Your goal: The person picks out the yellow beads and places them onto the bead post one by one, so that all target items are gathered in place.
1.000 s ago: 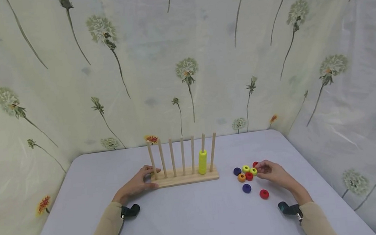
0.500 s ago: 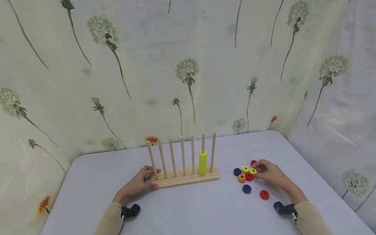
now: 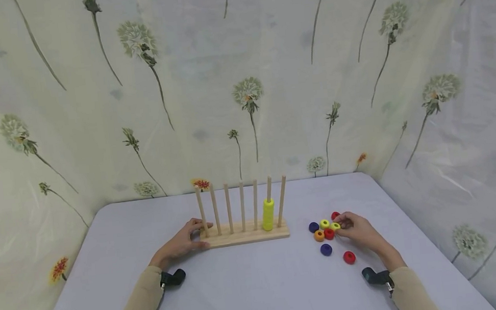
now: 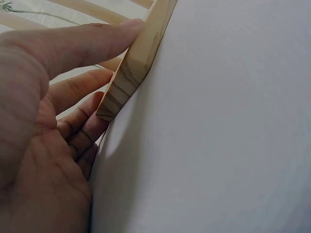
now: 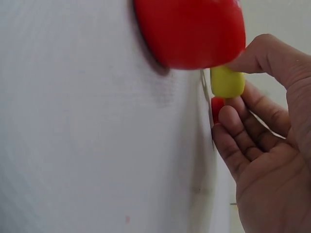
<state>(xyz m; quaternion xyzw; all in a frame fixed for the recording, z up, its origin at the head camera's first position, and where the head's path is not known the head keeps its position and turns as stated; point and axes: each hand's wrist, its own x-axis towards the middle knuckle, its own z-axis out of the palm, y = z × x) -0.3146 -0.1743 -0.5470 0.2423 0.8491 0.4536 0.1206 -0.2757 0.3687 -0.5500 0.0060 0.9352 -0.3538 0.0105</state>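
Note:
My left hand (image 3: 180, 244) grips the left end of a wooden peg rack (image 3: 246, 237), thumb on the front edge and fingers behind. In the left wrist view the thumb (image 4: 97, 46) lies against the wooden base (image 4: 127, 73). A stack of yellow beads (image 3: 268, 215) sits on the second peg from the right; the other pegs are bare. On the right, my right hand (image 3: 361, 231) pinches a yellow bead (image 3: 335, 226) among loose beads. The right wrist view shows that yellow bead (image 5: 227, 83) between thumb and fingers, partly covered by a nearer red bead (image 5: 192, 31).
Around the right hand lie a second yellow bead (image 3: 324, 223), an orange bead (image 3: 319, 236), dark blue beads (image 3: 325, 249) and red beads (image 3: 349, 257). A flowered curtain (image 3: 208, 104) hangs behind the white table (image 3: 251, 292).
My right hand has shifted slightly left and closed in on the yellow bead. The left hand has kept its hold on the peg rack.

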